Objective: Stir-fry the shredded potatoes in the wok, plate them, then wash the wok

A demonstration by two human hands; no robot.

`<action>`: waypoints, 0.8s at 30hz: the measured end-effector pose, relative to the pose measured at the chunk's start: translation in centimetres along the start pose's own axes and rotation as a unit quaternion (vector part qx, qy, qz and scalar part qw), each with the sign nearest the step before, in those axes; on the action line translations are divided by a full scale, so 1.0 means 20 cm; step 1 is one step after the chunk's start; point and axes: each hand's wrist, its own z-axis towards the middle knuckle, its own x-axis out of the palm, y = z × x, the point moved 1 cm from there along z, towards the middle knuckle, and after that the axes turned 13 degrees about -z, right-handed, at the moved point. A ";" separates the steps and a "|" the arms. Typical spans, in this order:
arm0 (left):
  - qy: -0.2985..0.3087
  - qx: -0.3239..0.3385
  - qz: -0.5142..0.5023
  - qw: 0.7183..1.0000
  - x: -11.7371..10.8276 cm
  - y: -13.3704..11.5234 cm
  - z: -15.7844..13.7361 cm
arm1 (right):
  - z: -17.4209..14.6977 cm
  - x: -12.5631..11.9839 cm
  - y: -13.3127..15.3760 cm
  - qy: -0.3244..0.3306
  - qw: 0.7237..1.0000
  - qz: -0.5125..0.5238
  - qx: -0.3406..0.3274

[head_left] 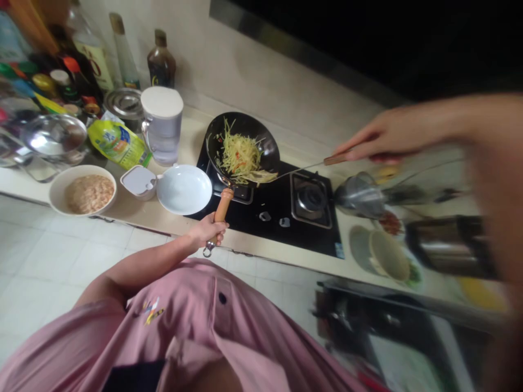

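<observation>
My left hand (210,228) is closed round the wooden handle of a black wok (269,142), which sits tilted over the left burner of the black gas stove (249,218). Inside the wok lies a heap of pale yellow-green shreds (242,155) with a few orange-red bits. My right hand (368,139) grips the wooden end of a long-handled spatula (304,169). The spatula's thin metal shaft reaches left to the wok's near right rim, where some shreds cover its blade.
Left of the stove are a white plate (184,189), a lidded white container (139,182), a bowl of pinkish-brown food (87,193) and a water pitcher (162,128). Bottles (161,62) line the wall. Bowls (388,255) and a metal pot (449,245) stand right; a dark range hood (388,43) overhangs.
</observation>
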 end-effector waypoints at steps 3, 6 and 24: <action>0.007 -0.004 -0.003 1.000 0.00 0.00 0.01 | 0.08 -0.03 0.08 0.135 0.988 -0.068 0.033; 0.010 -0.003 0.004 1.000 -0.02 0.00 0.02 | 0.13 0.08 0.14 0.081 0.994 -0.077 0.004; 0.031 -0.033 -0.029 0.999 -0.01 -0.03 -0.01 | 0.16 0.77 0.28 -0.172 0.985 -0.008 -0.001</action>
